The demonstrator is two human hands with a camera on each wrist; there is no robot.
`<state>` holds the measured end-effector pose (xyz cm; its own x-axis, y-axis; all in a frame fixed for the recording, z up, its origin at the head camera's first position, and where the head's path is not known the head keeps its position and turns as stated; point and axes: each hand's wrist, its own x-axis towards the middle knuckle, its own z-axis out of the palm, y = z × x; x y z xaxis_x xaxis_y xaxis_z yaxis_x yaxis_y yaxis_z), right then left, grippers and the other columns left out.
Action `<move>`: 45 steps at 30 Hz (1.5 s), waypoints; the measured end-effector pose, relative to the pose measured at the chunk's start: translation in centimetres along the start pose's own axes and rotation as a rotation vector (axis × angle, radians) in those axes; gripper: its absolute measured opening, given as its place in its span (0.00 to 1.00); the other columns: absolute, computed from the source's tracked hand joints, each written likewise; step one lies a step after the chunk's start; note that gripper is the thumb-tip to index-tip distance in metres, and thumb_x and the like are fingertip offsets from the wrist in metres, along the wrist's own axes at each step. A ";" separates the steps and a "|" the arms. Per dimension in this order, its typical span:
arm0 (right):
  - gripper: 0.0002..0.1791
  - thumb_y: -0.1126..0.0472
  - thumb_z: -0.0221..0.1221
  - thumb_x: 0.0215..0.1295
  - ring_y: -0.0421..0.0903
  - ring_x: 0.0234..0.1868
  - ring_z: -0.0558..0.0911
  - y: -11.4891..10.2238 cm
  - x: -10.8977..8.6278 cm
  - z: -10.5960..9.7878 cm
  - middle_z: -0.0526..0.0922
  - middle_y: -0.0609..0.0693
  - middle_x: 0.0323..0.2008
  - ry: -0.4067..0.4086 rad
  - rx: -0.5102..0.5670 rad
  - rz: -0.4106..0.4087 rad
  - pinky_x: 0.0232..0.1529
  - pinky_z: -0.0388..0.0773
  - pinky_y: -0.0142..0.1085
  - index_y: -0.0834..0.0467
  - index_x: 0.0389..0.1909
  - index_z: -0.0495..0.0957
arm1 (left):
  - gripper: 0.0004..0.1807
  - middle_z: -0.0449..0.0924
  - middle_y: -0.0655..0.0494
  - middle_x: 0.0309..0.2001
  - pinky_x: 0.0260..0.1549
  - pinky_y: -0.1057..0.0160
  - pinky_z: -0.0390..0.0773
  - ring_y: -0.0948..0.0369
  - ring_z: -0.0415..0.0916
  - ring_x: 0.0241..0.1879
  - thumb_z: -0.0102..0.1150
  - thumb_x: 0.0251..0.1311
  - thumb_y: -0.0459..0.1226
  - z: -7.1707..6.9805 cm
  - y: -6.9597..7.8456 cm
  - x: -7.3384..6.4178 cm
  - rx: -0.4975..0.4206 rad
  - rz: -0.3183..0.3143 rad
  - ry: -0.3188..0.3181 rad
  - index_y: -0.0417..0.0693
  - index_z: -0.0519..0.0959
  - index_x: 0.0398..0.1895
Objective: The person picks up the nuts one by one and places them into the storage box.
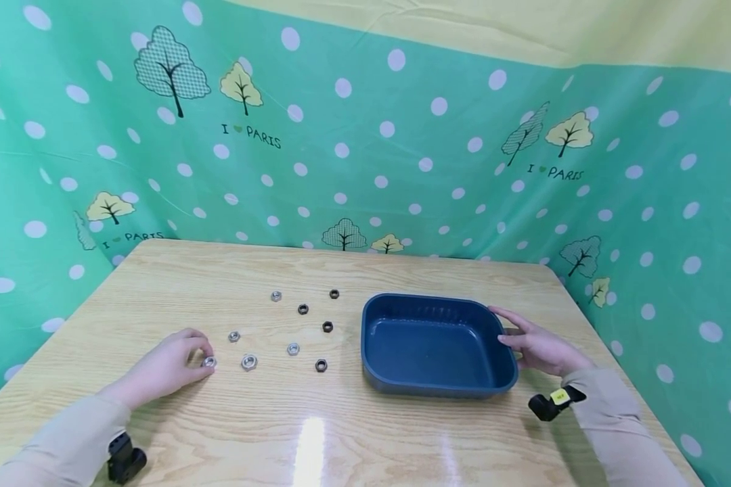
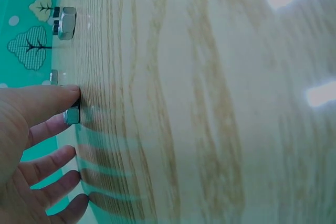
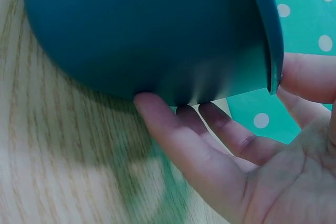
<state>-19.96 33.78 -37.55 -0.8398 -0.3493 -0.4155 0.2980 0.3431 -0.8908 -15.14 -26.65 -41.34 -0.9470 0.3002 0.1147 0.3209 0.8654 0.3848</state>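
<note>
At the left of the table in the head view, my left hand (image 1: 169, 365) pinches a silver hex nut (image 1: 210, 362) between thumb and index finger. The left wrist view shows this nut (image 2: 72, 115) low against the tabletop, partly covered by the fingers, with the other fingers spread. A dark blue rectangular tub (image 1: 438, 389) stands right of centre, its inside bare. My right hand (image 1: 542, 346) holds its right side, thumb over the rim and the other fingers against the outer wall (image 3: 157, 40). A larger silver nut (image 1: 249, 362) lies right of my left hand.
More silver nuts (image 1: 293, 349) and several black nuts (image 1: 327, 327) lie scattered between my left hand and the tub. The wooden table (image 1: 250, 433) ends at a green dotted curtain (image 1: 317, 149) behind and at the sides.
</note>
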 end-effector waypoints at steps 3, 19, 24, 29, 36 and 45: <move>0.39 0.60 0.46 0.72 0.65 0.65 0.62 -0.1 0.0 0.0 0.37 0.74 0.70 0.004 -0.003 0.002 0.49 0.76 0.51 0.48 0.75 0.34 | 0.10 0.76 0.49 0.40 0.45 0.44 0.75 0.48 0.76 0.42 0.71 0.45 0.36 -0.2 0.1 0.0 0.000 0.002 -0.002 0.53 0.76 0.25; 0.39 0.60 0.46 0.72 0.68 0.66 0.59 0.0 0.1 0.0 0.37 0.74 0.70 -0.001 -0.002 -0.005 0.49 0.77 0.51 0.49 0.75 0.35 | 0.11 0.76 0.40 0.44 0.48 0.40 0.73 0.39 0.74 0.46 0.71 0.43 0.34 -0.4 0.2 -0.1 0.000 -0.020 -0.026 0.51 0.75 0.23; 0.38 0.60 0.46 0.72 0.70 0.67 0.58 0.1 0.1 0.0 0.37 0.74 0.70 0.004 -0.009 -0.006 0.49 0.77 0.52 0.49 0.75 0.35 | 0.11 0.76 0.40 0.45 0.48 0.41 0.73 0.40 0.74 0.46 0.71 0.43 0.34 -0.4 0.3 -0.2 -0.006 -0.030 -0.024 0.51 0.75 0.22; 0.38 0.61 0.46 0.72 0.71 0.67 0.56 0.1 0.1 0.1 0.38 0.74 0.70 0.005 -0.008 -0.007 0.50 0.77 0.52 0.49 0.75 0.34 | 0.11 0.75 0.39 0.45 0.46 0.43 0.74 0.40 0.75 0.45 0.70 0.43 0.34 -0.2 0.1 -0.1 0.001 -0.047 -0.025 0.50 0.74 0.21; 0.38 0.61 0.46 0.72 0.71 0.67 0.56 0.0 0.0 0.2 0.38 0.75 0.70 -0.004 -0.019 -0.014 0.49 0.77 0.53 0.50 0.75 0.34 | 0.11 0.76 0.40 0.45 0.45 0.44 0.75 0.43 0.75 0.45 0.70 0.43 0.35 0.0 -0.2 -0.1 0.014 -0.041 -0.013 0.50 0.74 0.21; 0.38 0.59 0.46 0.73 0.69 0.66 0.60 0.2 0.0 -0.1 0.39 0.75 0.70 0.006 -0.023 -0.012 0.49 0.77 0.52 0.49 0.75 0.35 | 0.10 0.76 0.40 0.45 0.47 0.44 0.75 0.43 0.75 0.46 0.67 0.47 0.35 -0.1 0.0 0.0 0.009 -0.046 -0.006 0.51 0.72 0.20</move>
<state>-19.92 33.93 -37.66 -0.8459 -0.3485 -0.4038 0.2774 0.3591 -0.8911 -15.14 -26.64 -41.27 -0.9606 0.2623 0.0916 0.2771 0.8818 0.3816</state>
